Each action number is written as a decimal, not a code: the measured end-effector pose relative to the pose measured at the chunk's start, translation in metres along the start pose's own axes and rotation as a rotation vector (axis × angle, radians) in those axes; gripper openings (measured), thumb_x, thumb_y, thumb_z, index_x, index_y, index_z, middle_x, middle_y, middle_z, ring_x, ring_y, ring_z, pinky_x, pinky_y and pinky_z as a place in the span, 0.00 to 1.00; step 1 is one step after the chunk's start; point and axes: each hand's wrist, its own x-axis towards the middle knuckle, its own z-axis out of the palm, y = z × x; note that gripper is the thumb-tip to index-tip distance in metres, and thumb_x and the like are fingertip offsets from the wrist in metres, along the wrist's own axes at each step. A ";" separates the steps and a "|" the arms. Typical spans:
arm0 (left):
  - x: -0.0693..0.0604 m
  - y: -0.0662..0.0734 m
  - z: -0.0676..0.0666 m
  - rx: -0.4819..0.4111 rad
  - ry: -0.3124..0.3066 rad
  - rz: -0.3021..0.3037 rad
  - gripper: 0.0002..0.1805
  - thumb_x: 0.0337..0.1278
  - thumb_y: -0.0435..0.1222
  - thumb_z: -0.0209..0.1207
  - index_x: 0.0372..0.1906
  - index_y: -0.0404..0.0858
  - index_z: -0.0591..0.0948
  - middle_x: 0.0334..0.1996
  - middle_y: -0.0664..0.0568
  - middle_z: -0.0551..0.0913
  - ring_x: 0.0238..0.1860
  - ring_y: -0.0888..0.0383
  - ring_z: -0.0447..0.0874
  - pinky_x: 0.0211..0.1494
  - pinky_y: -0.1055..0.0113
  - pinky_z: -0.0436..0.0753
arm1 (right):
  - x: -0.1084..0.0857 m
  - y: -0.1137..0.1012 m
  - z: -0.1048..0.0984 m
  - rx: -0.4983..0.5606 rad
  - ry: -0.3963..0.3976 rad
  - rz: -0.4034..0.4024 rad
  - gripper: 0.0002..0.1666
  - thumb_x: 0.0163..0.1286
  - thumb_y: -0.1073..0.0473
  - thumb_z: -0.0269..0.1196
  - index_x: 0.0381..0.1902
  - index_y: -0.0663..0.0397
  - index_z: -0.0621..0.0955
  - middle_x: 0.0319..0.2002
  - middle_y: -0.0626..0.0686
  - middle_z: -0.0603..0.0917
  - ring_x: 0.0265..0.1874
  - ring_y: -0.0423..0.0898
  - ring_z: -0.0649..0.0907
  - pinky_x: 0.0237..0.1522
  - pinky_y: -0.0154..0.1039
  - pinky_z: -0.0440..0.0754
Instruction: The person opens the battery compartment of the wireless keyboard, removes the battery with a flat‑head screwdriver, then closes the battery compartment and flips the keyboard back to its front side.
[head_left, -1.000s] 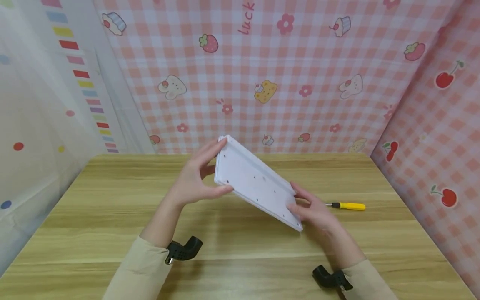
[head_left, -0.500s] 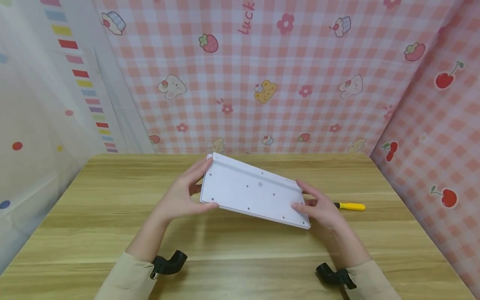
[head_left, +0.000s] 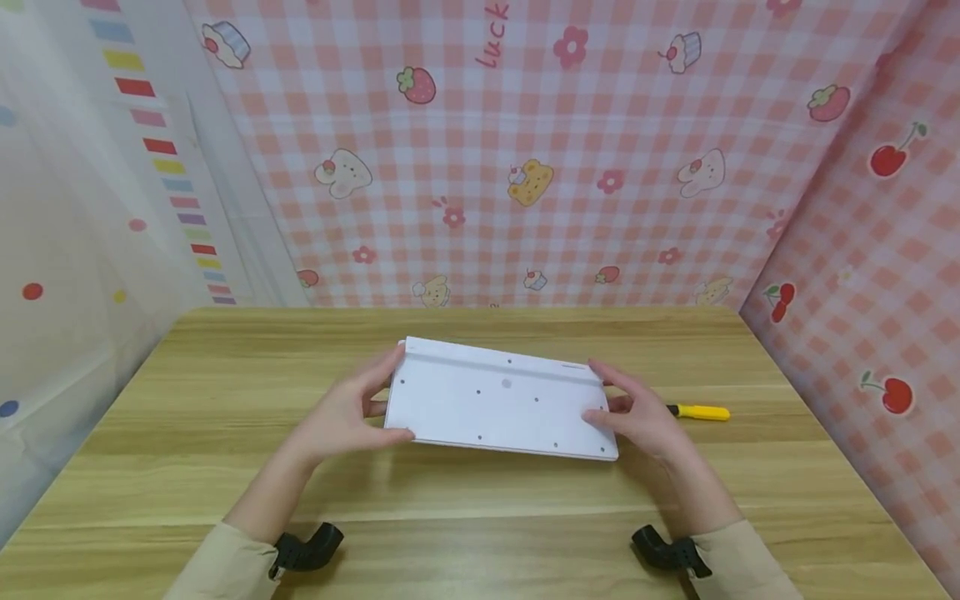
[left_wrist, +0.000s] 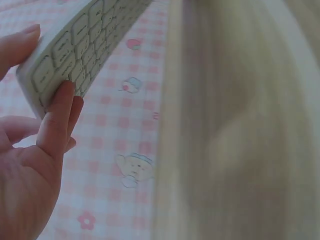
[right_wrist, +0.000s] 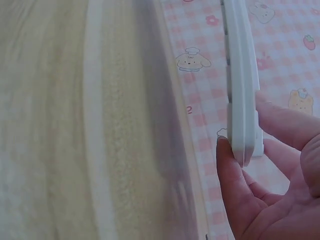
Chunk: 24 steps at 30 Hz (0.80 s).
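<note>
A white keyboard (head_left: pixel 495 404) is held above the table with its underside, dotted with small screws, toward the head camera. My left hand (head_left: pixel 348 417) grips its left end, thumb on the near edge. In the left wrist view the keys (left_wrist: pixel 82 45) face away from the head side, and fingers of the left hand (left_wrist: pixel 30 165) lie against them. My right hand (head_left: pixel 645 417) pinches the right end, thumb on the underside. The right wrist view has the keyboard (right_wrist: pixel 242 85) edge-on between thumb and fingers of the right hand (right_wrist: pixel 280 190).
A screwdriver with a yellow handle (head_left: pixel 703 412) lies on the wooden table (head_left: pixel 480 517) just right of the right hand. Pink checked cloth (head_left: pixel 480 125) hangs behind the table and on the right; a pale dotted sheet (head_left: pixel 67 208) hangs on the left.
The keyboard's left end has come down and to the left with my left hand, so it tilts much less. My right hand has shifted slightly right, still holding the other end.
</note>
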 end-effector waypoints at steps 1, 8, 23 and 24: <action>-0.002 -0.002 0.000 0.001 -0.006 -0.022 0.58 0.40 0.23 0.75 0.76 0.28 0.51 0.74 0.32 0.52 0.65 0.36 0.67 0.54 0.62 0.81 | 0.000 0.001 0.000 -0.017 0.000 -0.010 0.46 0.64 0.59 0.70 0.76 0.51 0.63 0.68 0.65 0.63 0.47 0.58 0.77 0.41 0.40 0.82; -0.013 -0.016 -0.002 0.032 -0.052 -0.105 0.59 0.42 0.23 0.75 0.77 0.28 0.49 0.69 0.30 0.56 0.55 0.38 0.72 0.47 0.62 0.85 | 0.001 0.004 0.004 -0.124 -0.016 -0.066 0.44 0.64 0.59 0.71 0.75 0.53 0.65 0.66 0.68 0.63 0.50 0.61 0.79 0.43 0.45 0.84; -0.029 -0.032 -0.011 0.094 -0.112 -0.163 0.59 0.43 0.25 0.75 0.76 0.25 0.48 0.66 0.27 0.60 0.52 0.40 0.73 0.45 0.64 0.85 | 0.008 0.006 0.011 -0.178 -0.065 -0.121 0.43 0.62 0.65 0.71 0.73 0.57 0.68 0.58 0.66 0.70 0.35 0.49 0.77 0.37 0.38 0.78; -0.029 -0.032 -0.012 0.102 -0.113 -0.167 0.59 0.42 0.25 0.75 0.76 0.25 0.48 0.66 0.27 0.60 0.52 0.40 0.73 0.45 0.65 0.85 | 0.009 0.006 0.012 -0.184 -0.065 -0.123 0.43 0.62 0.65 0.72 0.73 0.57 0.68 0.57 0.65 0.71 0.35 0.49 0.77 0.37 0.38 0.78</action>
